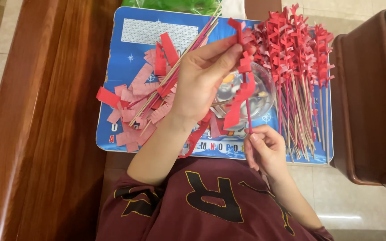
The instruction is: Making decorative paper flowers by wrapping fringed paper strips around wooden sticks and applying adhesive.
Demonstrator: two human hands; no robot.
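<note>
Centrally, the left hand pinches a red paper strip between thumb and fingertips, fingers curled tight on it, while the right hand at 5 o'clock closes finger and thumb round the foot of one thin stick that bears the strip. Both work over a blue printed board, whose near edge meets the person's maroon shirt.

Free room is scant: a wooden bench runs along 9 o'clock, a dark wooden cabinet crowds 3 o'clock, with only a strip of tiled floor between.

A clear bowl sits half hidden behind the left hand; its contents are hard to make out. A green bag at 12 o'clock is cut off.

One board, one bowl; the finished wrapped sticks at 2 o'clock, bare sticks and loose red paper pieces at 10 o'clock are too heaped to count.
</note>
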